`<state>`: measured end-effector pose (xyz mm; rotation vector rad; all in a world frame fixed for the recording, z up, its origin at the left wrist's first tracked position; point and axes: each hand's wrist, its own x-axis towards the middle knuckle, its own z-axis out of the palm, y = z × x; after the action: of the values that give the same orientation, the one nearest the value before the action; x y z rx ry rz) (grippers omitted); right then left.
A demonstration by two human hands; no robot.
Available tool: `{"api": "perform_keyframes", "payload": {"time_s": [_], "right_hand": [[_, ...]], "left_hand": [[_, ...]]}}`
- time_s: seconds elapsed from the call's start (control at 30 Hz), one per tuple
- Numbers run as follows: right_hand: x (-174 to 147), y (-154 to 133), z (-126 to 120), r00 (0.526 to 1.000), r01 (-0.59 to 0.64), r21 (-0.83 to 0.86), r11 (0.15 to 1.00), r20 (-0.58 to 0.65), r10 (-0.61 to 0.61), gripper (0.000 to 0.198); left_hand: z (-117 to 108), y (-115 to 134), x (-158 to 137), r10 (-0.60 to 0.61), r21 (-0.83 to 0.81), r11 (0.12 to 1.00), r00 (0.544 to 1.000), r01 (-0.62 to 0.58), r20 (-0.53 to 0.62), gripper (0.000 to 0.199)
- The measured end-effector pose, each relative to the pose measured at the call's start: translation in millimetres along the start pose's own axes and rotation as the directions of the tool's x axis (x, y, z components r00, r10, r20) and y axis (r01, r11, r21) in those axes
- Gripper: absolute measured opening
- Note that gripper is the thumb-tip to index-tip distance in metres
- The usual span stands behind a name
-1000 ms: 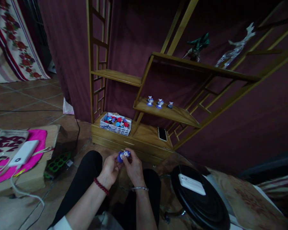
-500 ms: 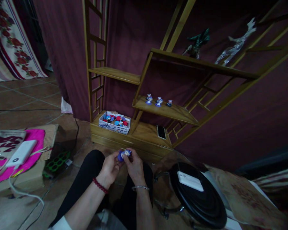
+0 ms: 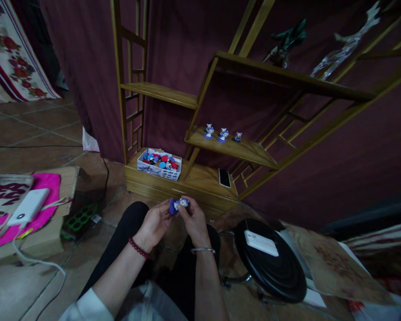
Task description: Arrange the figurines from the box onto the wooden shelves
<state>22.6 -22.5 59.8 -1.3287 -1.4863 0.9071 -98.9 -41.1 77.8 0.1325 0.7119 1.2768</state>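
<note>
A small toy figurine (image 3: 181, 203) with a white body and a purple base lies tilted on its side between my two hands, above my knees. My right hand (image 3: 194, 223) pinches it at the head end, thumb across its front. At the purple base, the fingers of my left hand (image 3: 156, 224) close lightly on it; their tips are partly hidden. Similar figurines (image 3: 223, 135) stand upright in a small group on the middle shelf (image 3: 243, 152), some on purple bases. Several more, with red and blue bases, lie jumbled in an open printed box (image 3: 158, 170) on the low cabinet.
A phone (image 3: 224, 178) lies on the cabinet top. To my right stands a black round stool (image 3: 270, 272) with a white object (image 3: 261, 243) on it. At left, a white power bank (image 3: 30, 206) with a cable rests on a pink cloth (image 3: 50, 183).
My hands and the figurine have shifted slightly up and right in view, and the left fingers look a little looser at the base. The camera view has tilted slightly.
</note>
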Motion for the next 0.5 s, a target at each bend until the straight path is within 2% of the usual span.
{"api": "perform_keyframes", "payload": {"time_s": [0.13, 0.37, 0.5], "right_hand": [[0.5, 0.9, 1.6, 1.000, -0.007, 0.057, 0.998, -0.004, 0.007, 0.034], [2.1, 1.8, 5.4, 1.000, -0.026, 0.063, 0.998, 0.005, 0.026, 0.036], [0.5, 2.9, 4.2, 0.999, -0.035, 0.074, 0.997, -0.026, 0.037, 0.034]], "left_hand": [[-0.5, -0.1, 1.2, -0.004, 0.010, 1.000, 1.000, 0.004, -0.003, 0.018], [-2.6, 3.9, 0.6, 0.003, 0.043, 0.999, 1.000, -0.002, -0.012, 0.018], [-4.1, 1.5, 2.4, 0.006, 0.065, 0.998, 0.999, -0.009, 0.034, 0.018]]}}
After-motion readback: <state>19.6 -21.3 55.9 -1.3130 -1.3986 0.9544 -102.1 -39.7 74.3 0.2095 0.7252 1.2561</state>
